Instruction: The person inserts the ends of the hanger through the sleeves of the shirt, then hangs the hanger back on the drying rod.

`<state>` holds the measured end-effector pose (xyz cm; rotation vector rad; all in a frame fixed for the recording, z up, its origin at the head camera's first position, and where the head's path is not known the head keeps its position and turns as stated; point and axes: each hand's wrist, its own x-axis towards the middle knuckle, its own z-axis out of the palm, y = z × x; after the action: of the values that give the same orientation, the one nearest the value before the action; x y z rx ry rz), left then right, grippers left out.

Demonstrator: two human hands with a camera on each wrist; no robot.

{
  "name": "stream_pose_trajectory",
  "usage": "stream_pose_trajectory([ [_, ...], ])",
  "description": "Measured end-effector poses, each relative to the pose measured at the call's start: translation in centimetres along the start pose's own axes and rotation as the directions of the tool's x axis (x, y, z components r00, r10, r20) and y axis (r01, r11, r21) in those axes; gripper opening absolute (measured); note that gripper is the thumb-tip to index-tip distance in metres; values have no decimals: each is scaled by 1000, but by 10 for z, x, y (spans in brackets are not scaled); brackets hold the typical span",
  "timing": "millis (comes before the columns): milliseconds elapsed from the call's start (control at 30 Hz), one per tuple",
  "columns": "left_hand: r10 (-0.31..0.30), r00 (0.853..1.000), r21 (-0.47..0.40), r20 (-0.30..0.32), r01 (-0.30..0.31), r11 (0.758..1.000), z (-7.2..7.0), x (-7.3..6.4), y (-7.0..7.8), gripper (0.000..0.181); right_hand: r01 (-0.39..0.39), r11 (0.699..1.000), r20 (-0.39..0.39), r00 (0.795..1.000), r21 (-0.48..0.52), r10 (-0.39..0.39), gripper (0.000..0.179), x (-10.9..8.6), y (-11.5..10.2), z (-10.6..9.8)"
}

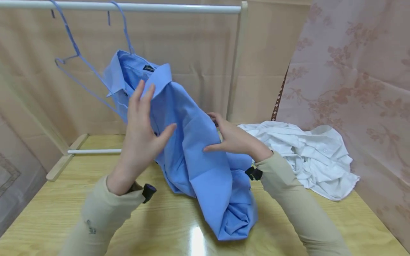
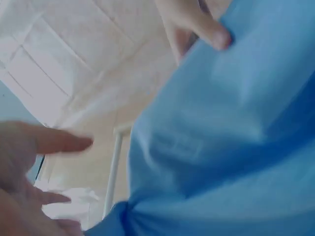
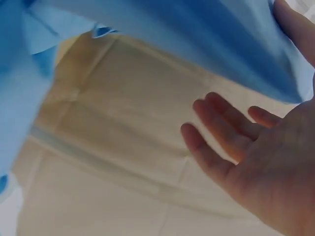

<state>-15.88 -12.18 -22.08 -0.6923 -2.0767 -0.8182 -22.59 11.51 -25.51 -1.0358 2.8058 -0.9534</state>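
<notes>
A blue collared shirt (image 1: 205,153) hangs from the rail on a blue hanger (image 1: 126,32), its lower part bunched near the table. In the head view my left hand (image 1: 141,138) is raised in front of the collar, fingers extended and thumb spread, gripping nothing. At the shirt's right edge is my right hand (image 1: 235,138), thumb along the front of the cloth and fingers partly hidden behind it. The right wrist view shows that hand's loosely bent fingers (image 3: 214,147) apart from the fabric, with the thumb touching it.
A bare blue hanger (image 1: 77,51) hangs at the left on the white rail (image 1: 179,8) of a rack. White crumpled clothing (image 1: 307,153) lies at the right of the wooden table (image 1: 153,227). Curtains (image 1: 358,71) stand behind and at the right.
</notes>
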Motion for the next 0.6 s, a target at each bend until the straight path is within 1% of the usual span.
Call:
stream_pose_trajectory([
  [33, 48, 999, 9, 16, -48, 999, 4, -6, 2, 81, -15, 1000, 5, 1000, -11, 15, 97, -3, 3, 1],
  [100, 122, 990, 29, 70, -125, 992, 14, -18, 6, 87, -36, 999, 15, 999, -16, 37, 99, -7, 11, 5],
  [167, 165, 977, 52, 137, -174, 983, 25, -29, 8, 92, -55, 998, 17, 998, -33, 55, 102, -11, 19, 9],
  [233, 193, 961, 71, 200, -210, 975, 36, -39, 9, 96, -57, 997, 8, 998, -58, 58, 105, -14, 29, 15],
  [267, 205, 949, 81, 238, -229, 970, 41, -44, 9, 98, -62, 996, 2, 998, -69, 63, 107, -15, 34, 18],
  [300, 215, 934, 86, 287, -249, 965, 46, -49, 9, 99, -72, 994, -2, 997, -88, 72, 109, -16, 38, 21],
  [333, 221, 912, 85, 345, -265, 960, 51, -54, 9, 102, -90, 988, -1, 996, -122, 90, 111, -17, 43, 24],
  [367, 223, 885, 85, 408, -280, 956, 56, -59, 9, 104, -105, 983, 2, 994, -150, 106, 112, -19, 47, 26],
  [400, 215, 852, 84, 477, -288, 954, 60, -64, 9, 106, -123, 976, 7, 992, -182, 126, 114, -20, 51, 29],
  [433, 207, 814, 85, 542, -298, 951, 65, -70, 8, 109, -144, 966, 13, 989, -215, 151, 115, -21, 56, 31],
  [467, 196, 772, 86, 605, -308, 948, 69, -74, 8, 111, -168, 954, 24, 983, -248, 180, 117, -22, 60, 33],
  [500, 182, 728, 81, 661, -310, 947, 74, -79, 7, 113, -187, 943, 36, 978, -276, 205, 117, -23, 64, 35],
  [533, 172, 689, 78, 704, -317, 945, 78, -82, 6, 114, -206, 933, 48, 972, -295, 230, 117, -24, 69, 37],
  [600, 160, 621, 74, 767, -334, 940, 87, -88, 4, 111, -241, 923, 68, 960, -300, 273, 116, -26, 78, 40],
])
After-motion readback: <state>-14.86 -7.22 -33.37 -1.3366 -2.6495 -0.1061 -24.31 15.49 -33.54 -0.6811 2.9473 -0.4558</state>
